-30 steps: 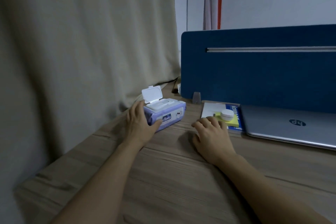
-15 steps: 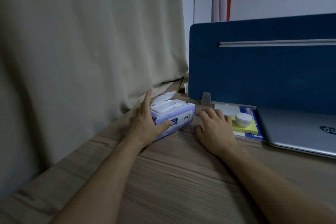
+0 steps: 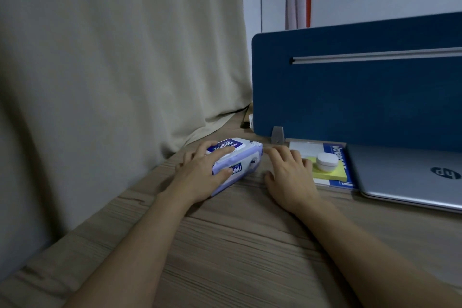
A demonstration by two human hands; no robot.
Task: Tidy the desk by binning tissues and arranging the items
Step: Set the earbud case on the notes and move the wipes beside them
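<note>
Centrally on the wooden desk (image 3: 225, 245) lies a pack of wet wipes (image 3: 240, 162), lavender with a dark blue label and a white flip lid that sits flat on its top face. The left hand (image 3: 202, 175) holds the pack: fingers lie over the lid, the thumb presses the near side. The hand hides the pack's left end. The right hand (image 3: 290, 177) rests on the desk just right of the pack, fingers spread and relaxed, holding nothing.

Further right, a blue notebook (image 3: 335, 157) carries a yellow sticky-note pad (image 3: 330, 175) with a small white round case (image 3: 326, 162) on top. A silver laptop (image 3: 410, 177), closed, is cut off at the right edge. A blue divider panel (image 3: 350, 97) stands behind; a beige curtain (image 3: 112, 70) hangs at the left. Objects behind the panel are hard to make out.
</note>
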